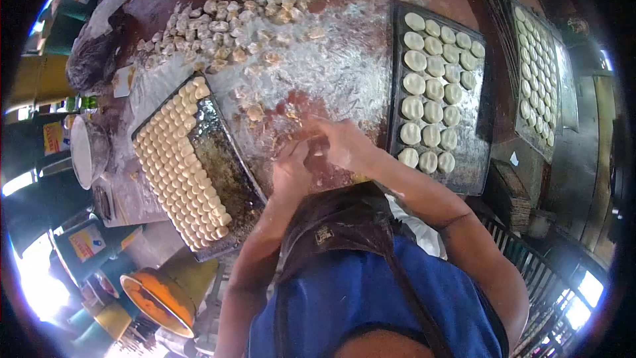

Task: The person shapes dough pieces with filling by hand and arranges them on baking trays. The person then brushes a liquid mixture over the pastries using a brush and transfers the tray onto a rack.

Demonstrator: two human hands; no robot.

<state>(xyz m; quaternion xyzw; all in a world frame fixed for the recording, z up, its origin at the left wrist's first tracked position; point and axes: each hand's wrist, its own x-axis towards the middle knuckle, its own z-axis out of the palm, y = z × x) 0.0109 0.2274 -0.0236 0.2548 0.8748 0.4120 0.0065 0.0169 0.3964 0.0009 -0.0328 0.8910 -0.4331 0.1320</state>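
Note:
My left hand (291, 167) is closed low over the floury table, its fingers curled inward. Right beside it is my right hand (346, 144), fingers bent and pointing left toward the left hand. Whatever lies between the fingers is too small and hidden to name. Left of my hands, a dark tray (228, 152) lies at an angle, with rows of small dough balls (177, 162) over its left part. To the right, a second dark tray (467, 162) carries flattened dough rounds (432, 111), dented in the middle.
Floured dough lumps (248, 16) are scattered across the red-brown table (358, 33). Another tray of dough rounds (535, 69) stands at the far right. A dark plastic bag (96, 56), a round pan (86, 152) and an orange-lined bucket (159, 303) are on the left.

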